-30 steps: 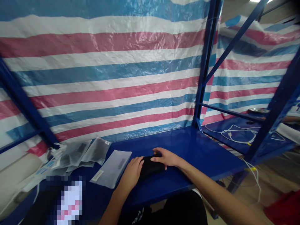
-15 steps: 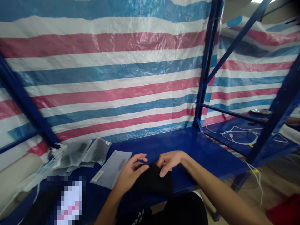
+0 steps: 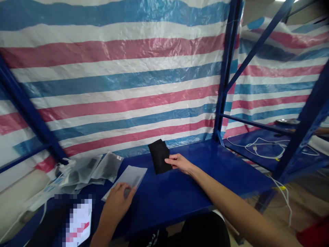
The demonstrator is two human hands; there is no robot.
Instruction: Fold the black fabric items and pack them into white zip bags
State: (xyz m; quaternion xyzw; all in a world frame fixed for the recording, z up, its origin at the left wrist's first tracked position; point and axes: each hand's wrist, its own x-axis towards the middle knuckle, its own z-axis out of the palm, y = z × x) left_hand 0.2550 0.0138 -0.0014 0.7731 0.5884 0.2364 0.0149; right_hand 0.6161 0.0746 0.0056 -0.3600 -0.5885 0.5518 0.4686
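Note:
In the head view, my right hand (image 3: 178, 162) pinches a folded black cloth (image 3: 158, 156) by its right edge, between thumb and fingers. The cloth is held up as a flat, roughly rectangular piece above the far part of the blue table (image 3: 195, 181). My left hand (image 3: 118, 200) is on a frosted plastic bag (image 3: 132, 174), its fingers curled over the near part and the thumb at the right edge. A dark patch shows between that thumb and the fingers. The hand hides the bag's near end.
More frosted bags (image 3: 84, 171) lie piled at the left, beside a white power strip (image 3: 38, 199) with cords. A pixelated phone-like screen (image 3: 79, 219) is at the front left. Blue metal posts (image 3: 223, 75) frame the table. White cables (image 3: 267, 151) lie on the right-hand surface.
The black cloth has gone from the table's front edge, under both hands, up and away in my right hand, now flat. My left hand has left it and moved left onto the frosted bag.

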